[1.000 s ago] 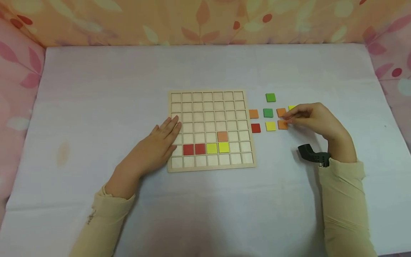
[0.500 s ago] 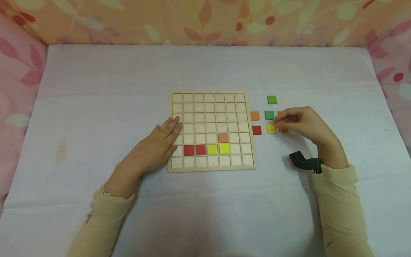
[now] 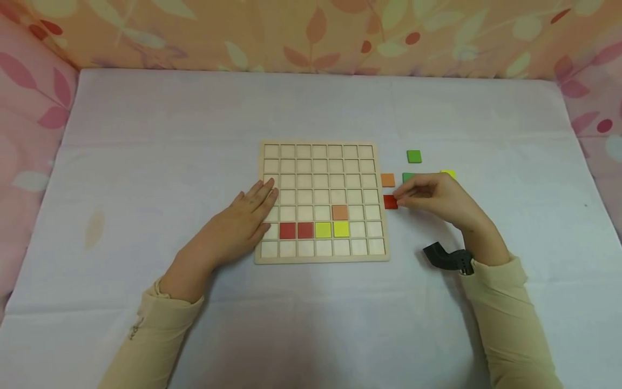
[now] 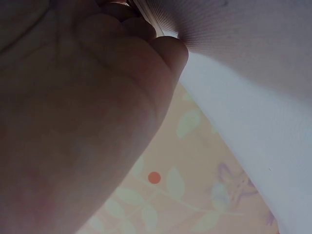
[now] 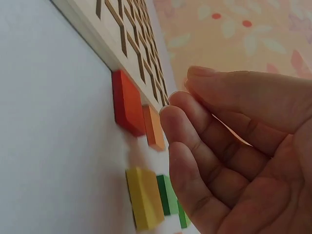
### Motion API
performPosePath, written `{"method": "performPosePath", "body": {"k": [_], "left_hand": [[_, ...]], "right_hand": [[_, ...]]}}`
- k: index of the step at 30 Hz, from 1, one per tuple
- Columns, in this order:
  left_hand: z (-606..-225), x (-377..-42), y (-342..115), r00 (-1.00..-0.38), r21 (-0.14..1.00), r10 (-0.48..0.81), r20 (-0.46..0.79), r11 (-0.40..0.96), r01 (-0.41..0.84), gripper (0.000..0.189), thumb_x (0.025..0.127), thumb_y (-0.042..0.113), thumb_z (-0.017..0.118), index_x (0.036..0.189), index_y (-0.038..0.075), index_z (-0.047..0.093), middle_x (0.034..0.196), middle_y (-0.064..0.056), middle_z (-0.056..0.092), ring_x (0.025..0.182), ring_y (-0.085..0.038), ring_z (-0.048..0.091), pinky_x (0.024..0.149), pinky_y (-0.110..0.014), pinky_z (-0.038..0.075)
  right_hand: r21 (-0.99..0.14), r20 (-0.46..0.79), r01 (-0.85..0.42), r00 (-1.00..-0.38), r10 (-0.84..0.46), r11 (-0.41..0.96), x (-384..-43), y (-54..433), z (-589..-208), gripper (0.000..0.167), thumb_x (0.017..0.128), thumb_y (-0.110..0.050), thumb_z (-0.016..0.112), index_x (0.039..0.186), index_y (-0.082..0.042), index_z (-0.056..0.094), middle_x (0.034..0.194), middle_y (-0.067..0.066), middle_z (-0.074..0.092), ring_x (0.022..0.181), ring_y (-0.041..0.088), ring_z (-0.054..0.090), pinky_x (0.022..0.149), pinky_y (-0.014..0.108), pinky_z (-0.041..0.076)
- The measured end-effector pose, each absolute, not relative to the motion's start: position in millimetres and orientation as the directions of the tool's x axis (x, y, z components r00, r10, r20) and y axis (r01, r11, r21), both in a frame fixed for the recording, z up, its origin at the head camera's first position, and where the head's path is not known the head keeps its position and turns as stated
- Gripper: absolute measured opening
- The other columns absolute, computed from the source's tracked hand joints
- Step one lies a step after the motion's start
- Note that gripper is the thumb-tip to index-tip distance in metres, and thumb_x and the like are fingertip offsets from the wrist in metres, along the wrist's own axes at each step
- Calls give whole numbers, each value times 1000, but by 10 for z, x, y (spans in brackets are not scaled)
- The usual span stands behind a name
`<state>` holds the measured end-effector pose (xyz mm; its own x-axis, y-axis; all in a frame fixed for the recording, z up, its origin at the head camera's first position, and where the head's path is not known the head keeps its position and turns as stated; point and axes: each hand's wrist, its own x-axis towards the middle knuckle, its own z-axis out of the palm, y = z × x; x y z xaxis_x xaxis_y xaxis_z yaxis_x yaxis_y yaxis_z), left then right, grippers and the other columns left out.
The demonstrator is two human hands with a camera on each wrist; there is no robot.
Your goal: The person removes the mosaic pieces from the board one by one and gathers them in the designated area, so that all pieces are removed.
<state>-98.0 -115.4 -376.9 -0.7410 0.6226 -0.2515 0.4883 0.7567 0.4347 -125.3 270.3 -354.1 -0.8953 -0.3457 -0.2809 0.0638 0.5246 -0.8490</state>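
Note:
In the head view a wooden grid board (image 3: 323,260) lies on the white table. My left hand (image 3: 230,232) rests flat over its left edge, fingers straight; its palm side fills much of the left wrist view. On the board sit two red tiles, two yellow tiles and an orange tile (image 3: 339,212). My right hand (image 3: 437,200) hovers beyond the board's right edge, fingertips at a loose red tile (image 3: 390,202). Its thumb and fingers are loosely bent, and no tile shows between them in the right wrist view. Some loose tiles lie hidden under this hand in the head view.
Loose tiles lie right of the board: an orange tile (image 3: 387,180), a light green tile (image 3: 414,156), a darker green tile (image 3: 407,177) and a yellow tile (image 3: 448,173). Another yellow tile (image 5: 145,199) shows in the right wrist view. Patterned cloth (image 3: 311,35) stands behind the table.
My right hand has moved left along the loose tiles, from the orange ones past the yellow to the red. My left hand stays on the board. The yellow tile at the far right shows again.

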Motion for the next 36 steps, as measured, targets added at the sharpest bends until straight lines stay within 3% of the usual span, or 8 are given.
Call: {"method": "performPosePath", "body": {"k": [5, 21, 27, 36], "left_hand": [[-3760, -976, -1146, -744, 429, 617, -256, 763, 484, 62, 99, 18, 45, 150, 0, 15, 158, -12, 3, 144, -26, 0, 112, -51, 12], [-3780, -973, -1149, -749, 411, 612, -254, 769, 490, 61, 99, 18, 46, 150, 1, 17, 157, -12, 5, 144, -27, 2, 112, -51, 12], [-3800, -972, -1147, -756, 392, 606, -249, 776, 493, 61, 99, 21, 46, 150, 2, 17, 157, -13, 4, 143, -31, 0, 112, -52, 10], [-3767, -946, -1127, -778, 360, 563, -277, 812, 459, 81, 94, 44, 52, 152, 7, 9, 158, -10, -4, 143, -32, -6, 112, -55, 2]], "right_hand": [[-889, -223, 0, -874, -432, 458, -1263, 2607, -3572, 15, 84, -1, 69, 97, 5, 68, 94, 15, 69, 83, 15, 67, 71, 23, 53], [-868, -213, -88, -823, -527, 488, -1341, 2223, -3589, 13, 82, -2, 71, 95, 0, 70, 94, 8, 68, 86, 15, 64, 74, 21, 50], [-866, -181, -141, -807, -563, 480, -1370, 2127, -3636, 11, 82, -2, 72, 93, -2, 71, 91, 5, 69, 83, 16, 61, 68, 22, 47], [-862, -180, -165, -784, -595, 479, -1391, 2059, -3686, 9, 82, -4, 71, 91, -5, 72, 92, 3, 69, 81, 17, 57, 68, 24, 45]]}}
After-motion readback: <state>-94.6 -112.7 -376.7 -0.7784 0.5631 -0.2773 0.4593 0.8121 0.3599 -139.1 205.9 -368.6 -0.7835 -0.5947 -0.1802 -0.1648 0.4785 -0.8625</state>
